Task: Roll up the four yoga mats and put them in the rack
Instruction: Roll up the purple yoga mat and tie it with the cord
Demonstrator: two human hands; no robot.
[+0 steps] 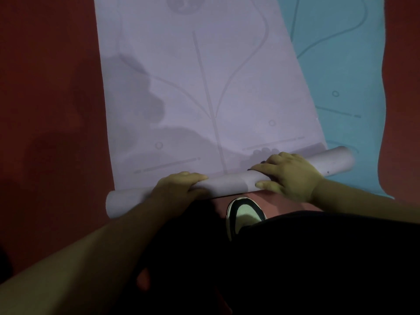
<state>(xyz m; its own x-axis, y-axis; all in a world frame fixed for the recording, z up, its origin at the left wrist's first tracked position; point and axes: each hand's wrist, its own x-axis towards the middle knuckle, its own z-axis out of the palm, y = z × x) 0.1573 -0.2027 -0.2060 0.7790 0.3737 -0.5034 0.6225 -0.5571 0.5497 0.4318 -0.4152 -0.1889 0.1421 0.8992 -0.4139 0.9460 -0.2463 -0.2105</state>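
Rolling lavender mat (pixel 229 183): left hand (pixel 179 187) and right hand (pixel 288 176) sit apart, both curled over its rolled end, probably (dim view) keeping it tight and even. Teal mat (pixel 341 87) lies flat beyond the right hand.

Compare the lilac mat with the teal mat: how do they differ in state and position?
The lilac mat is rolled at its near end; the teal mat lies flat. The left hand and right hand hold the lilac mat's roll; no hand touches the teal mat. The lilac mat's roll overlaps the teal mat's edge, not the reverse. Both lie on the red floor and bear curved line markings.
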